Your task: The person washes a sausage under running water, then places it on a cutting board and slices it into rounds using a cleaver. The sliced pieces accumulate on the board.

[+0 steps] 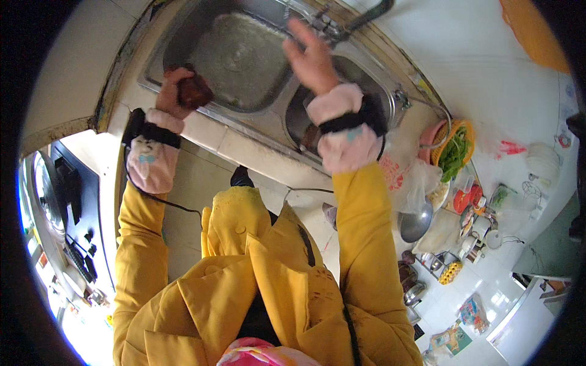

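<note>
A dark reddish-brown, rounded thing (195, 91) is gripped in my left hand (173, 93), at the near left edge of the steel sink (226, 117). Its kind I cannot make out. My right hand (314, 63), somewhat blurred, is raised with its fingers stretched out and holds nothing. It is above the divider between the two basins, just left of the dark tap (366, 17). Cloudy water (241, 58) lies in the left basin. My right wrist hides part of the smaller right basin (360, 72), where something brownish shows at the near side.
Right of the sink, an orange basket (469, 141) of green leafy vegetables stands by plastic bags (412, 177). A metal bowl (416, 224) and several jars are nearer me. A black hob (76, 201) is at the left. Cables run from both wrists.
</note>
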### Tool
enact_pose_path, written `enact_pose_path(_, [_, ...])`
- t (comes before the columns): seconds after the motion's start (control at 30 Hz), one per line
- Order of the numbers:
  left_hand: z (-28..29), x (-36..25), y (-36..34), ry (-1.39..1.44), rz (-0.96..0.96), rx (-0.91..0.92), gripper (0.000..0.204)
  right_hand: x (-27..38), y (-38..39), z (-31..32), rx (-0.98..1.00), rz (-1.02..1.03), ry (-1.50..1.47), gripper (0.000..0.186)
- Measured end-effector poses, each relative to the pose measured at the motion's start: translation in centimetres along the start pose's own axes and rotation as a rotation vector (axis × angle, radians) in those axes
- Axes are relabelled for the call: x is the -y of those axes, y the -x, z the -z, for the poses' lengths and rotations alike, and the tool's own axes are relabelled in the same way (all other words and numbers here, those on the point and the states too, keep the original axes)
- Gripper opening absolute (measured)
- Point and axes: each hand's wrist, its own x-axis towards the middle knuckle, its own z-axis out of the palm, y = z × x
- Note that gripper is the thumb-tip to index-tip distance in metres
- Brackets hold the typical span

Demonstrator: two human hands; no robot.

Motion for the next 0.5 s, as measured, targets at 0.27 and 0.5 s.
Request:
enact_pose_path(0.27, [-3.4, 8.2, 12.3, 0.225, -0.127, -0.085, 0.024, 8.3, 28.3, 2.9, 0.134, -0.106, -0.049, 0.024])
enact_pose_path(0.5, [-2.8, 18.3, 21.5, 0.162, -0.219, -0.227, 0.021, -2.4, 29.8, 4.1, -0.164, -0.532, 0.159, 0.055])
